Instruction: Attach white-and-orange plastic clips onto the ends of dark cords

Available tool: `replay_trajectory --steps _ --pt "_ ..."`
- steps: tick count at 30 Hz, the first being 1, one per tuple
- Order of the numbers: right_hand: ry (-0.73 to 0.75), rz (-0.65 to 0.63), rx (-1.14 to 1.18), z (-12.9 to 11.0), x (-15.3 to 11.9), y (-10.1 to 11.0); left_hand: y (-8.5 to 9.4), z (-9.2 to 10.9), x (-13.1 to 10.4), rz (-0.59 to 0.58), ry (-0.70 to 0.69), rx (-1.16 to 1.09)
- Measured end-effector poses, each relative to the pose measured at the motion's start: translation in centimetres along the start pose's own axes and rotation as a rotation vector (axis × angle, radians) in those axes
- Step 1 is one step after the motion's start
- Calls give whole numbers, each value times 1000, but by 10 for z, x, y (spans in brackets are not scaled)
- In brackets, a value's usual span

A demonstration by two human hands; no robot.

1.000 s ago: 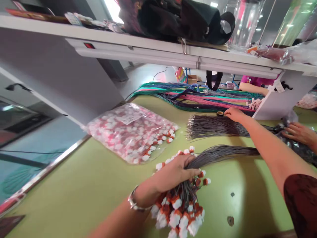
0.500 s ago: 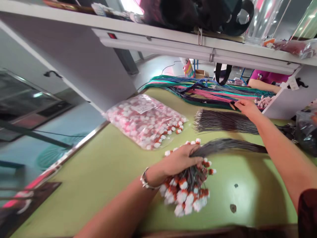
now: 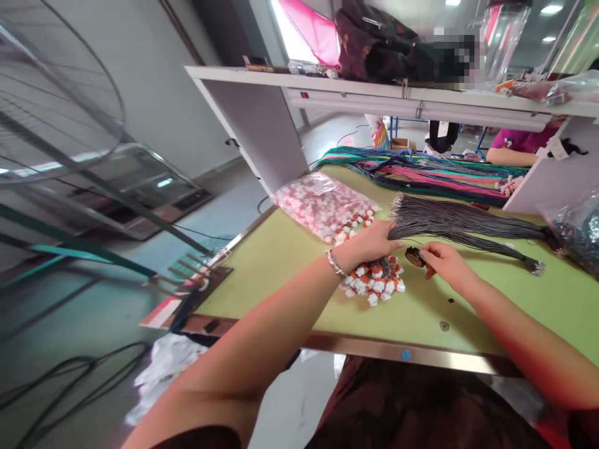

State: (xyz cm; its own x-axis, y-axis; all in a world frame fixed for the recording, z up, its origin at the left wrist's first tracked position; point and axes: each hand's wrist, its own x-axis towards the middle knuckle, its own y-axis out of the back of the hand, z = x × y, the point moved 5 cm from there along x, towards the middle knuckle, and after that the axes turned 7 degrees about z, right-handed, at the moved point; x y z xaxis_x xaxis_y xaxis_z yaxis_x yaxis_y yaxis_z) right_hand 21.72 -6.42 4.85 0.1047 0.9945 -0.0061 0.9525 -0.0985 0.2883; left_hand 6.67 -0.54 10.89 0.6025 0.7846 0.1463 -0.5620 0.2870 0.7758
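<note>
My left hand (image 3: 375, 241) is wrapped round a bundle of dark grey wires (image 3: 461, 238) close to its connector end. White and orange-brown connectors (image 3: 373, 285) fan out on the table below that hand. The wires run off to the right and end in bare tips. Just right of the bundle, my right hand (image 3: 443, 263) pinches a small roll of black tape (image 3: 414, 256) by its edge, above the table. Behind both hands lies a second pile of dark wires (image 3: 449, 212).
A clear bag of white and red connectors (image 3: 322, 202) lies at the back left. Coloured cables (image 3: 421, 171) stretch under the shelf (image 3: 262, 76). A dark plastic bag (image 3: 578, 231) sits at the right. Another person's arm (image 3: 510, 156) shows beyond the divider.
My right hand has come back from the rear of the table towards the bundle with the tape roll. The left hand keeps its hold. The view has shifted, showing more floor and table edge.
</note>
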Motion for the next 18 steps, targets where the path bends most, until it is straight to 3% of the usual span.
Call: replay_trajectory --steps 4,10,18 --pt "66 14 -71 -3 -6 -11 -6 -4 -12 -29 49 30" --pt "111 14 -102 -3 -14 -29 -11 -9 -23 42 109 82" --pt "101 10 -2 -15 -33 -25 -16 -7 -30 127 -28 230"
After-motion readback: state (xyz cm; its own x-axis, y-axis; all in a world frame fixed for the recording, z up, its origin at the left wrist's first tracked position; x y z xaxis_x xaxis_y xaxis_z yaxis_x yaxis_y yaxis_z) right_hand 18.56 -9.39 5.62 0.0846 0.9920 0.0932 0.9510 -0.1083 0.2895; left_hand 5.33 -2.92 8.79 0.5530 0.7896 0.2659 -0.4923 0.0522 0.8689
